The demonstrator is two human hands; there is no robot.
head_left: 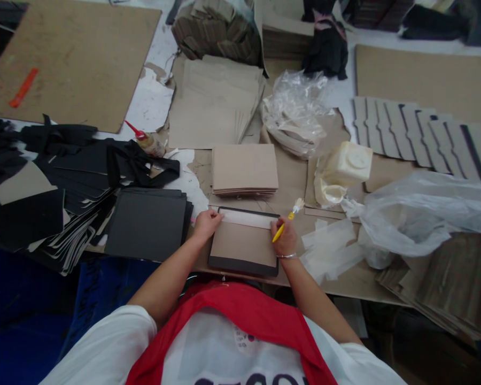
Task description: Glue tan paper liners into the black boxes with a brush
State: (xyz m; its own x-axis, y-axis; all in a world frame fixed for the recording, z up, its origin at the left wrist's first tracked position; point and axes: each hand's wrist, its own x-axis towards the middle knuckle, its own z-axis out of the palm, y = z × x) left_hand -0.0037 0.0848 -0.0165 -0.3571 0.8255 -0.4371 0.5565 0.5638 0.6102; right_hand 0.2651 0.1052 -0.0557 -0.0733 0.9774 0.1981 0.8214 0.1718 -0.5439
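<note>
- At the left of the black-edged board (242, 246), your left hand (208, 223) pinches the white strip (246, 218).
- At its right, your right hand (286, 238) grasps the yellow brush (279, 233).

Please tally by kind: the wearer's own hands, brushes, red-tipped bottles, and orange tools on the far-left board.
Hands: 2 (left hand, right hand)
Brushes: 1 (yellow-handled brush, in the right hand)
Red-tipped bottles: 1 (red-tipped bottle)
Orange tools: 1 (orange tool)
Total: 5
</note>
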